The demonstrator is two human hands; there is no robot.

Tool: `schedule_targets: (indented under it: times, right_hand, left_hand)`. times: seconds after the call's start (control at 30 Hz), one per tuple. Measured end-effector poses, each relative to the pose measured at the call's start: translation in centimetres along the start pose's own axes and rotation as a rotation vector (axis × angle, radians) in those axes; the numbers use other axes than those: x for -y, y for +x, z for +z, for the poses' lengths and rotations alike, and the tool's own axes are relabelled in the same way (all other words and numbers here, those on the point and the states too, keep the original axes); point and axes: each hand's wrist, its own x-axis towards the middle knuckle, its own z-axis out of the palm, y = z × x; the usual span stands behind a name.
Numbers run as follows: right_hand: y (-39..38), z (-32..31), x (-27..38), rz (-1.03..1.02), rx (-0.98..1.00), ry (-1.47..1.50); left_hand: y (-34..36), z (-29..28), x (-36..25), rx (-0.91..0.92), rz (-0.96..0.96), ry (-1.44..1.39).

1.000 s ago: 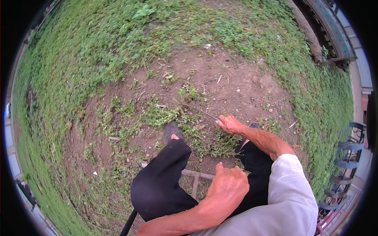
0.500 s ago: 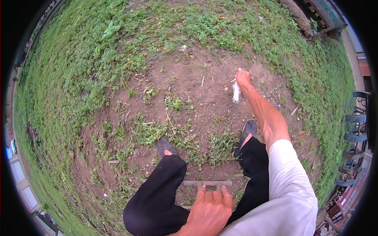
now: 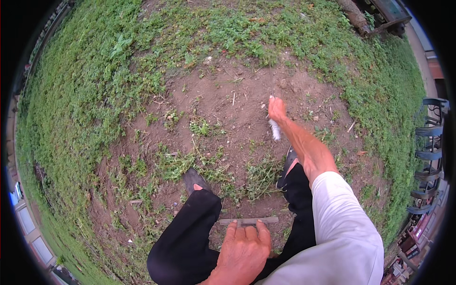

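Observation:
My right hand [image 3: 277,108] is closed on a thin dark rod [image 3: 271,83], reaching out over bare soil; the rod points away from me toward small weeds [image 3: 266,58]. Something white and fluffy [image 3: 274,129] hangs just below that hand. Between my legs, my left hand [image 3: 243,247] grips a short wooden bar [image 3: 244,221], apparently part of a low stool. Loose green weed clumps [image 3: 261,178] lie in front of the bar, between my two dark shoes.
Low green plants [image 3: 80,118] surround the soil patch. At the upper right lie a log [image 3: 354,16] and a dark metal beam [image 3: 384,12]. Curved metal pieces [image 3: 426,154] are stacked at the right edge, with assorted items [image 3: 413,242] below them.
My right hand first swung forward from near my right knee, then drew back slightly leftward with the rod. My left hand came down onto the wooden bar. The white fluffy thing has come into view.

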Motion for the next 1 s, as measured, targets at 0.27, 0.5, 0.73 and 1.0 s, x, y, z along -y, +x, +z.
schedule_targets:
  times: [0.27,0.5,0.73,1.0]
  right_hand:
    - [-13.3,2.2,4.0,0.278,0.082,0.014]
    - [2.7,0.9,4.1,0.037,-0.256,0.089]
    - [9.1,2.1,9.6,0.267,0.217,0.027]
    - [-5.5,2.3,5.7,0.154,0.146,-0.007]
  left_hand:
    - [-1.4,1.6,-0.2,-0.059,-0.047,0.021]
    - [-0.9,2.8,-0.3,-0.099,-0.056,0.005]
    - [-0.8,2.8,0.5,-0.075,-0.089,-0.075]
    - [-0.1,0.4,-0.4,-0.032,-0.011,-0.002]
